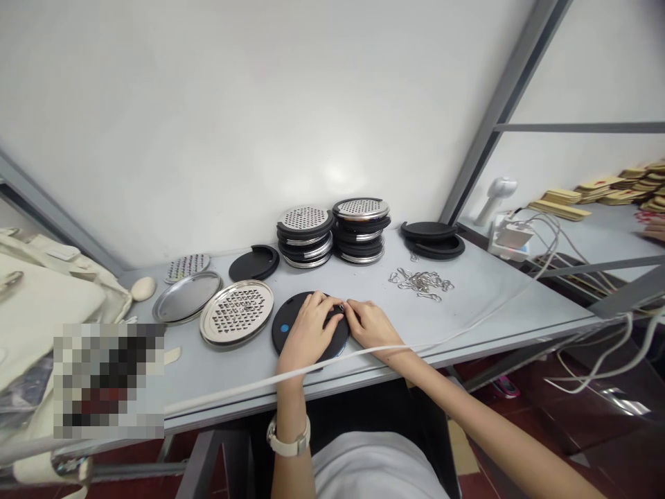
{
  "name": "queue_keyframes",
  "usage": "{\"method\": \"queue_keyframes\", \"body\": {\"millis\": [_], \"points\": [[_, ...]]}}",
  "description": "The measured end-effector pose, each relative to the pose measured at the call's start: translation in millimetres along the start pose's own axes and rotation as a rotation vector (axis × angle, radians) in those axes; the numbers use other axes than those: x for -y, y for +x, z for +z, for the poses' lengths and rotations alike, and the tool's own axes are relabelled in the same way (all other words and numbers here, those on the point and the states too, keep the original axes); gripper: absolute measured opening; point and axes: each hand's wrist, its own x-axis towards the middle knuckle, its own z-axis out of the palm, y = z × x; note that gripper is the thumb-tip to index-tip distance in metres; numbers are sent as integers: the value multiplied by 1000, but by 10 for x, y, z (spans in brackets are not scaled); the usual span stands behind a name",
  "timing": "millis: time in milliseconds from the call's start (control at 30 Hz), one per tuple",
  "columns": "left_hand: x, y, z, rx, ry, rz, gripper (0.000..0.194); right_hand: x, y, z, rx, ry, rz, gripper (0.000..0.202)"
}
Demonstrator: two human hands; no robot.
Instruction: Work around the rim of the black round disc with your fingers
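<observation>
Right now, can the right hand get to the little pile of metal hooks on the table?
Probably yes. The right hand rests on the black round lid, and the metal hooks lie just beyond it to the right on the bare table, with nothing standing between them.

Small clip [341,307] between fingertips — mostly hidden; pixelated patch [109,381] lower left.

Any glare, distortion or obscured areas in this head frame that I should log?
Head view: soft glare patch on the white wall above the stacked graters; wide-angle bending of the table edge and frame posts; a pixelated block masks the lower left; both hands on the black disc stay sharp, with faint shadows.
</observation>
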Motion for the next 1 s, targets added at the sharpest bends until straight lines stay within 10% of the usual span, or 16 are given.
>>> {"method": "queue_keyframes", "body": {"millis": [1000], "points": [[11,-3,5,-9,8,24,25,0,-7,-6,-1,45,6,29]]}}
